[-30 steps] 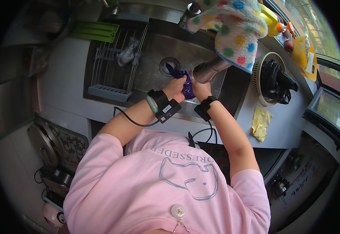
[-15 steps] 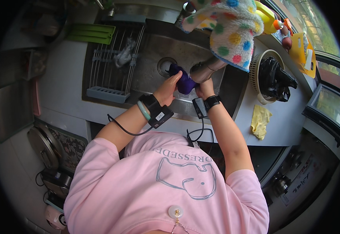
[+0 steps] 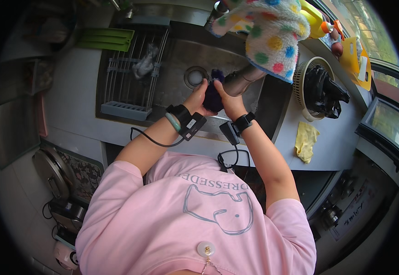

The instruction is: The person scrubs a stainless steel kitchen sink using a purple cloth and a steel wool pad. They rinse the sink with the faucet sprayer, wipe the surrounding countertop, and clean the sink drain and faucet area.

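Observation:
A dark purple cloth (image 3: 213,98) is bunched between my two hands over the metal sink (image 3: 177,55). My left hand (image 3: 198,99) grips its left side and my right hand (image 3: 230,101) its right side, with both thumbs on top near the cloth's upper end. Most of my other fingers are hidden. The faucet spout (image 3: 242,81) reaches in from the upper right and ends beside my right hand. Just beyond my left hand lies the round drain (image 3: 195,77). Whether water is running, I cannot tell.
A wire rack (image 3: 131,73) with a crumpled clear bag spans the sink's left. A spotted towel (image 3: 273,41) hangs over the faucet. On the right counter are a basket (image 3: 300,87) holding a black bag and a yellow cloth (image 3: 306,142). A green tray (image 3: 105,39) lies at left.
Both hands have come closer together around the purple cloth. My right hand has moved out from under the spout onto the cloth, which now stands more upright and compact.

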The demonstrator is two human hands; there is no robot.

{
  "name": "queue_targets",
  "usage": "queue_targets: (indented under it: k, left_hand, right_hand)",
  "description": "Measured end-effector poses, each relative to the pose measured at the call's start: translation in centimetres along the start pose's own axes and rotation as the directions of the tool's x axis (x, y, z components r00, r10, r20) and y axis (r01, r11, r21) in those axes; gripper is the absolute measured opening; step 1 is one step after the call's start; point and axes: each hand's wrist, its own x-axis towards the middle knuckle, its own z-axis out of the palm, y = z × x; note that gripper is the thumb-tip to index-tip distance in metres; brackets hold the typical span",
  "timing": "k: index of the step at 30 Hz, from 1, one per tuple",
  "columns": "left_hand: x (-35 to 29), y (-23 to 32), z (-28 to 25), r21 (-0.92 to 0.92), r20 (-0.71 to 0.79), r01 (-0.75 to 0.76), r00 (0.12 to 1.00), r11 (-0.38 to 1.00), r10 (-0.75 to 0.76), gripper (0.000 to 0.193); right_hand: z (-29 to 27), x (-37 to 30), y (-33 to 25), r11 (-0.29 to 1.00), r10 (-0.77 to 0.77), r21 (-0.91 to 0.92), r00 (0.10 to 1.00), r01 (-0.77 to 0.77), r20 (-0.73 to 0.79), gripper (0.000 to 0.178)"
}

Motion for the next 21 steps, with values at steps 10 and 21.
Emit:
queue_targets:
  k: [10,21]
  left_hand:
    - [4.4,-1.1,-1.8,0.004,-0.035,-0.228,0.973,0.974,0.228,0.042]
    - [1.3,-0.9,1.6,0.311,-0.056,-0.718,0.640,0.622,0.766,0.031]
  right_hand:
    - [0.7,-1.1,-0.3,0.973,-0.117,-0.191,0.991,0.128,0.065,0.027]
    - [0.3,-0.8,-1.9,0.630,0.362,0.553,0.836,-0.545,0.412,0.035]
